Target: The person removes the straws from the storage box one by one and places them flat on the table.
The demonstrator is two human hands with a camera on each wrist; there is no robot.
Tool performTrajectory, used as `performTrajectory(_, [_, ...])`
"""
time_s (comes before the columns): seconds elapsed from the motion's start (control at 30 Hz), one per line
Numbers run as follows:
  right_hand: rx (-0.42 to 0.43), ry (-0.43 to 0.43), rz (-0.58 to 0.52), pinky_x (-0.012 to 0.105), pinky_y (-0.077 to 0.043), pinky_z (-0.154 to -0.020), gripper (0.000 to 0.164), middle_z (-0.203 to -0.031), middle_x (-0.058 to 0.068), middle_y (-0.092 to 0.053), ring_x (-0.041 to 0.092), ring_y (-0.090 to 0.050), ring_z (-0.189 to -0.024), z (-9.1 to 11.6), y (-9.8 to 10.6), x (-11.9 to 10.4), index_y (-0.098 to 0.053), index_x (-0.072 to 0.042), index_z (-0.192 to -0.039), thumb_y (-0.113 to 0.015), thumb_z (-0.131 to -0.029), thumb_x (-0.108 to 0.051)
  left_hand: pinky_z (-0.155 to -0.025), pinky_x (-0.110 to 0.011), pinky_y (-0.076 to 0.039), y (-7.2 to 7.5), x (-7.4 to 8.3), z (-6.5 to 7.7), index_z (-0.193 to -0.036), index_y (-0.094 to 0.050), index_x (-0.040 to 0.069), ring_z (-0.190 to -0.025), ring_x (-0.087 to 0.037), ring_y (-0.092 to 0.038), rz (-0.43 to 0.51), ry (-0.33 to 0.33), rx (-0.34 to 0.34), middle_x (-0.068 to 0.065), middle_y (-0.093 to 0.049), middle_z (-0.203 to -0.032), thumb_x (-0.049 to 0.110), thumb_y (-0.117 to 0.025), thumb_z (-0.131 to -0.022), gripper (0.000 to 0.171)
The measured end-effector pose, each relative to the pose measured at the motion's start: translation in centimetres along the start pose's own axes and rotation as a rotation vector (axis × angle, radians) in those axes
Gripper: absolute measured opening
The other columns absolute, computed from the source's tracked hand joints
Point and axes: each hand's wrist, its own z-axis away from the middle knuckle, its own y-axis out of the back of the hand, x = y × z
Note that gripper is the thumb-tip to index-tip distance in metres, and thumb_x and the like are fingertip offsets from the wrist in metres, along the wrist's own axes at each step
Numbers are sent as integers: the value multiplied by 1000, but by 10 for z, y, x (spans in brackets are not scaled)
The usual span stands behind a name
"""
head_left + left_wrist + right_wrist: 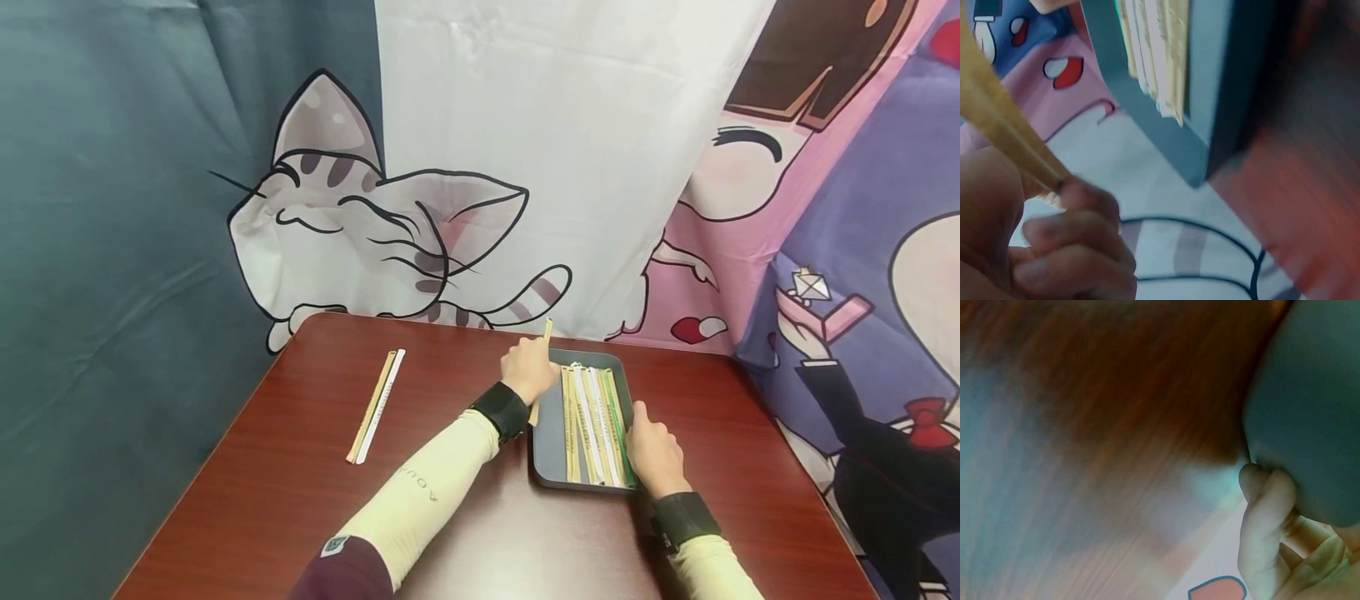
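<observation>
A yellow-brown packet of paper-wrapped chopsticks [548, 329] is pinched between the thumb and fingers of my left hand [528, 371]. It slants over the left side of a dark grey tray [551, 442]. Inside the tray, several more wrapped chopsticks [588, 425] lie lengthwise side by side, in yellow, white and green wrappers. At the tray's right side, my right hand [655, 450] grips the rim. The right wrist view shows curled fingers [1266, 500] against the tray's outer wall [1310, 412].
Farther left on the brown table [285, 467] lie a yellow packet [371, 408] and a white packet [382, 404], close together. A printed curtain [465, 100] hangs right behind the table's far edge. The tray stands on the right half of the table.
</observation>
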Motion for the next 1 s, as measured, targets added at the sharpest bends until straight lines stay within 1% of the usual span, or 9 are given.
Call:
performTrajectory(0.13, [-21, -8, -6, 44, -40, -47, 21, -71, 17, -57, 31, -55, -58, 3, 1, 2, -42, -6, -116, -54, -99, -8, -51, -39, -48, 16, -18, 4, -84, -66, 14, -59, -21, -60, -5, -17, 69, -4, -63, -75, 21, -64, -87, 9])
performTrajectory(0.2, [-32, -9, -8, 43, -40, -47, 21, -71, 17, -57, 31, -54, -58, 3, 2, 4, -42, -5, -117, -54, -99, -8, -50, -40, -49, 26, -27, 8, -83, -66, 14, -59, -22, -62, -11, -36, 102, -5, -63, -74, 21, -63, -85, 8])
performTrajectory(0.27, [-33, -7, -9, 43, -40, -48, 21, -71, 17, -57, 32, -54, -58, 4, 3, 5, -41, -5, -117, -53, -99, -8, -52, -42, -50, 37, -36, 11, -82, -66, 14, -62, -25, -64, -23, -43, 126, -6, -64, -75, 21, -63, -84, 8])
performTrajectory(0.37, [-27, 5, -16, 45, -40, -48, 21, -72, 19, -57, 33, -55, -58, 3, 4, 5, -41, -4, -117, -52, -99, -7, -55, -45, -52, 52, -51, 14, -78, -65, 14, -68, -29, -68, -48, -30, 149, -7, -65, -77, 23, -64, -83, 10])
performTrajectory(0.5, [-30, 18, -21, 46, -41, -48, 21, -71, 19, -57, 35, -56, -59, 2, 4, 1, -41, -4, -115, -52, -98, -7, -55, -47, -51, 65, -80, 19, -75, -62, 15, -68, -31, -68, -73, 24, 157, -7, -65, -77, 25, -65, -82, 12])
performTrajectory(0.63, [-27, 26, -19, 47, -41, -48, 20, -72, 20, -57, 36, -56, -59, 1, 7, 1, -41, -3, -114, -52, -98, -7, -54, -48, -51, 68, -107, 22, -72, -61, 14, -67, -32, -67, -100, 64, 155, -10, -65, -76, 24, -64, -81, 14])
performTrajectory(0.8, [-23, 26, -24, 48, -42, -48, 20, -73, 21, -58, 37, -57, -59, 1, 5, 1, -41, -4, -114, -53, -98, -7, -56, -51, -51, 63, -138, 26, -76, -64, 10, -71, -37, -68, -129, 93, 135, -15, -68, -82, 22, -63, -82, 13])
performTrajectory(0.9, [-33, 27, -33, 47, -42, -49, 21, -74, 21, -58, 36, -57, -60, 2, 5, 1, -41, -4, -115, -53, -98, -8, -59, -53, -52, 61, -152, 29, -76, -64, 9, -73, -39, -68, -144, 120, 126, -16, -69, -83, 21, -64, -82, 13])
performTrajectory(1.0, [-33, 26, -34, 47, -42, -49, 21, -73, 22, -58, 36, -57, -60, 2, 8, 4, -41, -3, -115, -53, -98, -7, -61, -54, -54, 58, -161, 32, -77, -65, 9, -75, -39, -67, -150, 139, 114, -16, -67, -83, 20, -63, -84, 14])
